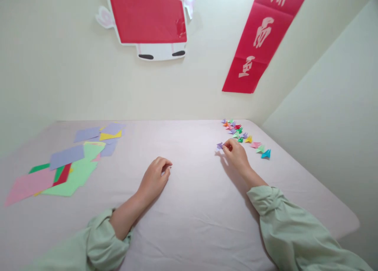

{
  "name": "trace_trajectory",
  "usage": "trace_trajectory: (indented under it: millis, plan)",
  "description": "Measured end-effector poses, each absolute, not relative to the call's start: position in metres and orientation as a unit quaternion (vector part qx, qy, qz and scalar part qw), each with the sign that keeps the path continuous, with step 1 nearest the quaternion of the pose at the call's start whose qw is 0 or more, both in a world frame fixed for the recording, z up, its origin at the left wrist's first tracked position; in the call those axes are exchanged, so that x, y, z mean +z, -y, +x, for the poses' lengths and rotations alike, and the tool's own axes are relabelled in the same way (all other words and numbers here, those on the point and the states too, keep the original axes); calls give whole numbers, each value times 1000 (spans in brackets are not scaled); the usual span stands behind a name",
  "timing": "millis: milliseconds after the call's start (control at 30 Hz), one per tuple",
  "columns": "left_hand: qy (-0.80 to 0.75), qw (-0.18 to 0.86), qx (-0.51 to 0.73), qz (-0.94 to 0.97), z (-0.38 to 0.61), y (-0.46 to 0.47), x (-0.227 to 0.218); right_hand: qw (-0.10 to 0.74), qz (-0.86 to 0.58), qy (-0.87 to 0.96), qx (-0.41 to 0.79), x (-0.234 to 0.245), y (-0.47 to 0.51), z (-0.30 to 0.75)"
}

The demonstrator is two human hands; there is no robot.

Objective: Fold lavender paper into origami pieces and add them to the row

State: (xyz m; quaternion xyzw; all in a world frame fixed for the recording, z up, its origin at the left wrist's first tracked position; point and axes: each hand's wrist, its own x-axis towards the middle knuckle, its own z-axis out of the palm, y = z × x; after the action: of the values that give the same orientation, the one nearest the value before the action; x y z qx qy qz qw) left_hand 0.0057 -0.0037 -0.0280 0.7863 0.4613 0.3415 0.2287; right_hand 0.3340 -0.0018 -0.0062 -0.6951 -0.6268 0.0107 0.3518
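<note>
Out over the right side of the table, my right hand (pixel 236 154) pinches a small purple origami crane (pixel 219 145) between thumb and fingertips. The crane is held just above the cloth, where a shadow falls below it. Close by on the right, several folded cranes stand in a loose cluster, among them a blue crane (pixel 266 154), a pink crane (pixel 255 145) and a yellow crane (pixel 249 139). My left hand (pixel 155 176) rests on the table near the middle, its fingers loosely curled, with a gap between thumb and forefinger and nothing visible in it.
Coloured paper sheets lie spread at the left, including a pink sheet (pixel 31 185), a green sheet (pixel 73 180) and a purple sheet (pixel 67 156). A pale cloth (pixel 191 231) covers the table. Behind it, the wall carries a red banner (pixel 251 62) and a red-and-white cutout (pixel 150 17).
</note>
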Motion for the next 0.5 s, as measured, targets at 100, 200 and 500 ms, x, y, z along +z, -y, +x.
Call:
trace_trajectory:
  millis: [100, 200, 500]
  plan:
    - [-460, 226, 332, 792, 6, 3, -27, 342, -755, 558, -44, -11, 8, 376]
    - [-462, 224, 329, 793, 7, 3, -27, 331, -797, 500, -70, -14, 12, 408]
    - [-456, 213, 327, 800, 7, 1, -28, 276, -861, 416, -96, -17, 10, 439]
